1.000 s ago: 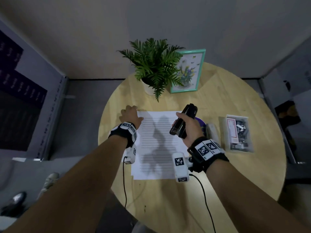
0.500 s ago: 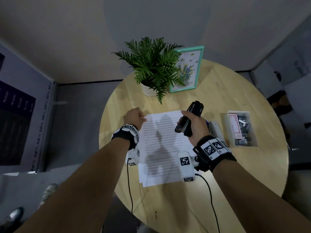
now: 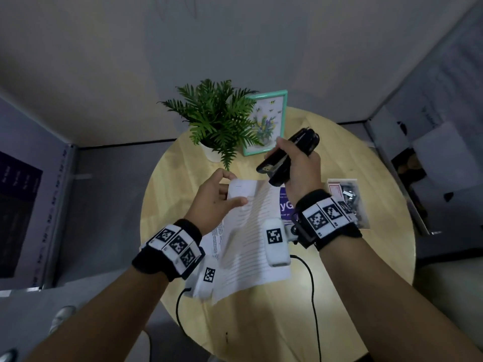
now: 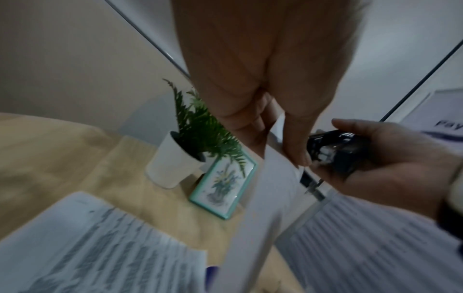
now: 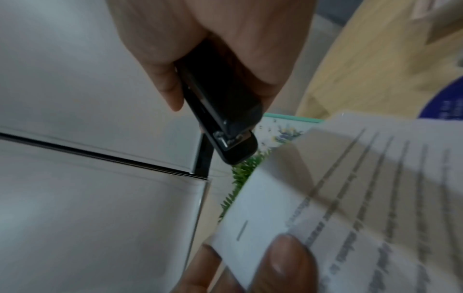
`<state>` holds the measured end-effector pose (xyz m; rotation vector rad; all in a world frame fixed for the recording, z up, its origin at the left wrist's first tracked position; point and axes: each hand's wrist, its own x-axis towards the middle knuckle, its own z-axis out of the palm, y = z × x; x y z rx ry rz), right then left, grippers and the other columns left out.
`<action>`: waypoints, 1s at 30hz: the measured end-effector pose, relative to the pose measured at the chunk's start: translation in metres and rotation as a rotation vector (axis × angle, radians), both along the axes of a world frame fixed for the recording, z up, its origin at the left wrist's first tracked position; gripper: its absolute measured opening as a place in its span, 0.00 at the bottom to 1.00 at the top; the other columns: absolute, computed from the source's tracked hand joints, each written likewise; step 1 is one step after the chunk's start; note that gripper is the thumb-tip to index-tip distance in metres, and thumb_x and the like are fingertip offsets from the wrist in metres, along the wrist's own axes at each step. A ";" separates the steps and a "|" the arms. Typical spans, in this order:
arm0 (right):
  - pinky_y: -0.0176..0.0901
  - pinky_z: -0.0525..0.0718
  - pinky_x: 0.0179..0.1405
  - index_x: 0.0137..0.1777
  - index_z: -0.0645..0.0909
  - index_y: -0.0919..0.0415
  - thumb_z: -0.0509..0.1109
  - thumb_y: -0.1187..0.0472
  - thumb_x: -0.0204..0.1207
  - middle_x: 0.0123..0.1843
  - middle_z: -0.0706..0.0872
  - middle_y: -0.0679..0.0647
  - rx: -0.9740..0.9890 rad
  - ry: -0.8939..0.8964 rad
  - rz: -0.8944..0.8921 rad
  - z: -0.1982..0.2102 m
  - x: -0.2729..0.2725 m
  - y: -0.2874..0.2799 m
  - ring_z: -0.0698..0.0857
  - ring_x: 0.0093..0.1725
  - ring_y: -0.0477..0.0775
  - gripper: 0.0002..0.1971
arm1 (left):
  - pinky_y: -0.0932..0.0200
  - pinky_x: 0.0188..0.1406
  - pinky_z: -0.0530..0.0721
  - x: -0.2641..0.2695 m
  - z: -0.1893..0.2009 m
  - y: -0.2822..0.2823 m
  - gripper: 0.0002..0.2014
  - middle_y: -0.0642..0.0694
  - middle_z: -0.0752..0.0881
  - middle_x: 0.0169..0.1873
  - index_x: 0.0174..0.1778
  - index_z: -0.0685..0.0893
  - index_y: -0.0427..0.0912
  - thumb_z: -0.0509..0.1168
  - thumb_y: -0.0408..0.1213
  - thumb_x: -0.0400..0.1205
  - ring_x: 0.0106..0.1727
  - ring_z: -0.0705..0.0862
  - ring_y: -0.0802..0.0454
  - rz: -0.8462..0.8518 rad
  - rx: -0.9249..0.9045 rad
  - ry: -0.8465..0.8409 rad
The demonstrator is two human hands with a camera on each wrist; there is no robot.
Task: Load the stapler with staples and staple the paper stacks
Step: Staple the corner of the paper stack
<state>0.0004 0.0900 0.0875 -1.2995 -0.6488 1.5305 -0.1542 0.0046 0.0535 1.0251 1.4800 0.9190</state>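
My right hand (image 3: 298,163) grips a black stapler (image 3: 287,155) above the table, its metal nose pointing down and left. In the right wrist view the stapler (image 5: 225,119) hangs just above the top corner of a printed paper stack (image 5: 338,198), apart from it. My left hand (image 3: 217,199) pinches that corner of the paper stack (image 3: 251,231), thumb on top, and holds it raised off the table. More printed sheets (image 4: 100,247) lie flat on the wood below. In the left wrist view the stapler (image 4: 333,150) sits close to my left thumb.
A clear box of staples (image 3: 347,202) stands at the right of the round wooden table (image 3: 379,257). A potted fern (image 3: 217,126) and a teal picture frame (image 3: 266,121) stand at the back. A purple printed item (image 3: 285,205) lies under my right wrist.
My left hand has lifted the top left corner of the paper stack off the table. My right hand has raised the stapler and carried it farther back.
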 end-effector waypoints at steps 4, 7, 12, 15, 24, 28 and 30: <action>0.51 0.87 0.38 0.36 0.82 0.62 0.75 0.59 0.74 0.31 0.87 0.61 0.146 -0.055 0.029 0.028 0.002 -0.005 0.85 0.33 0.60 0.08 | 0.60 0.33 0.86 0.012 0.036 -0.006 0.19 0.38 0.92 0.39 0.53 0.74 0.39 0.76 0.29 0.73 0.33 0.88 0.52 0.047 0.064 -0.037; 0.55 0.88 0.39 0.40 0.81 0.64 0.75 0.57 0.72 0.34 0.86 0.66 0.219 -0.124 0.032 0.040 0.001 -0.011 0.86 0.31 0.60 0.10 | 0.46 0.34 0.85 0.020 0.053 -0.010 0.18 0.32 0.92 0.39 0.51 0.74 0.42 0.76 0.29 0.73 0.34 0.86 0.35 0.070 0.122 -0.023; 0.54 0.87 0.31 0.36 0.77 0.64 0.74 0.57 0.74 0.28 0.83 0.63 0.311 -0.215 0.041 0.052 -0.007 -0.018 0.85 0.27 0.60 0.13 | 0.45 0.35 0.86 0.032 0.061 -0.011 0.19 0.38 0.93 0.38 0.51 0.73 0.42 0.76 0.30 0.73 0.38 0.89 0.34 0.113 0.161 -0.016; 0.54 0.87 0.31 0.31 0.76 0.59 0.73 0.54 0.75 0.24 0.83 0.60 0.349 -0.277 0.046 0.056 -0.011 -0.019 0.85 0.25 0.62 0.15 | 0.58 0.30 0.87 0.038 0.063 -0.010 0.19 0.47 0.92 0.35 0.52 0.72 0.41 0.75 0.29 0.74 0.33 0.90 0.51 0.132 0.164 -0.049; 0.48 0.83 0.23 0.28 0.74 0.54 0.72 0.49 0.75 0.21 0.80 0.58 0.359 -0.340 -0.032 0.059 -0.008 -0.018 0.82 0.21 0.61 0.18 | 0.50 0.31 0.80 0.052 0.061 -0.012 0.19 0.39 0.91 0.31 0.50 0.73 0.46 0.77 0.30 0.73 0.31 0.84 0.44 0.168 0.188 -0.054; 0.52 0.82 0.26 0.25 0.72 0.51 0.72 0.47 0.74 0.24 0.79 0.61 0.366 -0.362 -0.067 0.058 -0.009 -0.018 0.81 0.24 0.67 0.19 | 0.52 0.32 0.83 0.056 0.061 -0.014 0.20 0.42 0.92 0.32 0.50 0.73 0.45 0.77 0.29 0.72 0.32 0.87 0.45 0.150 0.188 -0.070; 0.47 0.79 0.24 0.25 0.70 0.52 0.72 0.49 0.76 0.22 0.75 0.56 0.369 -0.361 -0.078 0.057 -0.008 -0.018 0.78 0.23 0.59 0.20 | 0.50 0.35 0.87 0.057 0.061 -0.015 0.20 0.43 0.93 0.35 0.50 0.73 0.46 0.77 0.28 0.72 0.35 0.89 0.45 0.136 0.184 -0.078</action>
